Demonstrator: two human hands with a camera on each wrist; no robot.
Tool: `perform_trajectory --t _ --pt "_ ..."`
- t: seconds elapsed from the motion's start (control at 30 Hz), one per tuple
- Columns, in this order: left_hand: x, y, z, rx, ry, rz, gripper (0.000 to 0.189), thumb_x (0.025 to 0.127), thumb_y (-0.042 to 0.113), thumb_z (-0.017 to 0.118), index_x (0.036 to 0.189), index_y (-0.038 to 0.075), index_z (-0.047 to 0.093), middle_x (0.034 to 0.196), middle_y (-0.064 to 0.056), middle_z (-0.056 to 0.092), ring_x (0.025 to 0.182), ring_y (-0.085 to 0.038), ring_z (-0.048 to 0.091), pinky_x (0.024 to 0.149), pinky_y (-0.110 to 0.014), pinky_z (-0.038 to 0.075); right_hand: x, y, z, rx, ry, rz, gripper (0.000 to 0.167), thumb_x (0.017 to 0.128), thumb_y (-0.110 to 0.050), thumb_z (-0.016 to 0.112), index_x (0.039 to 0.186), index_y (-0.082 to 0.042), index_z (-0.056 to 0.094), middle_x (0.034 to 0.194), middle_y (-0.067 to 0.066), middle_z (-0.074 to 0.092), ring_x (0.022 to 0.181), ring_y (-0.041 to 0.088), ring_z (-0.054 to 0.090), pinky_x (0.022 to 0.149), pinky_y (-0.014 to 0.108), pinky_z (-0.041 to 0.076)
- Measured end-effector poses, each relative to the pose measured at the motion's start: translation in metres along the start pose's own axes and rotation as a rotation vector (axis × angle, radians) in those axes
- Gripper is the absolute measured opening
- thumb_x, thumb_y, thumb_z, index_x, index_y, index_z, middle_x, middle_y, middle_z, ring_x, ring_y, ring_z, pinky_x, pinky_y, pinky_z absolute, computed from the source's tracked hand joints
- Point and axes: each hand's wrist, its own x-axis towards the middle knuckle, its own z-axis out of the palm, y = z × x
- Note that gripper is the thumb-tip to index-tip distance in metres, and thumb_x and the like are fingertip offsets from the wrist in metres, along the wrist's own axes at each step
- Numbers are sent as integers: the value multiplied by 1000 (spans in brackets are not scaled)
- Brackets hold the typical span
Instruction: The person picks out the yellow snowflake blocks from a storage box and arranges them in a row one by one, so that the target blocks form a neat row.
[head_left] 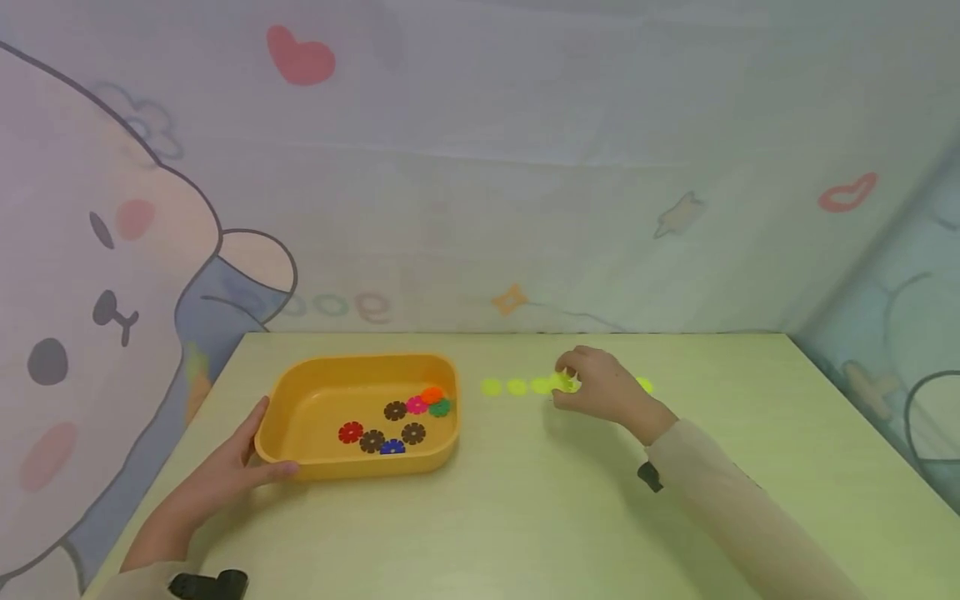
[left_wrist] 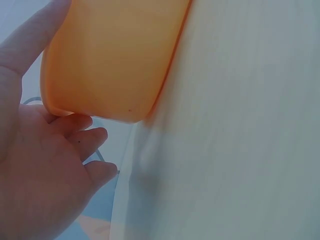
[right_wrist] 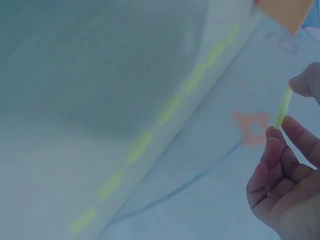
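My left hand [head_left: 225, 477] holds the left end of a yellow plastic tray [head_left: 360, 472], thumb along its front wall and fingers around the corner. In the left wrist view, the fingertips [left_wrist: 95, 140] curl at the tray's outer wall [left_wrist: 115, 60]. My right hand [head_left: 611, 390] pinches a thin yellow notched disc [right_wrist: 283, 107] between thumb and fingers, seen edge-on in the right wrist view. Below it, a row of similar yellow discs [head_left: 491, 387] lies along the back of the table; the hand hides part of it in the head view.
Inside the tray lie several notched discs: a red one [head_left: 350, 432], a blue one [head_left: 392, 447], a pink one [head_left: 416, 405], an orange one [head_left: 432, 395], a green one [head_left: 440, 407] and brown ones [head_left: 372, 442]. A printed cloth [head_left: 480, 167] hangs behind the pale table [head_left: 480, 533].
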Motion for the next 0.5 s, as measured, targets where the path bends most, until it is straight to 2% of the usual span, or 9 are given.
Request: perform_trajectory --t 0.27,0.5 --pt "1 -1 1 -5 -4 -5 109 88 25 70 152 10 -17 157 -27 -12 141 -53 1 106 -73 10 -29 64 -16 31 56 122 30 82 -20 70 105 -1 66 96 10 63 86 27 58 73 41 50" --pt "-1 -1 0 -9 -11 6 109 89 23 70 152 12 -18 157 -28 -11 140 -55 1 103 -75 10 -45 115 -21 40 60 188 33 84 -17 69 110 3 65 99 15 63 87 28 56 75 41 49"
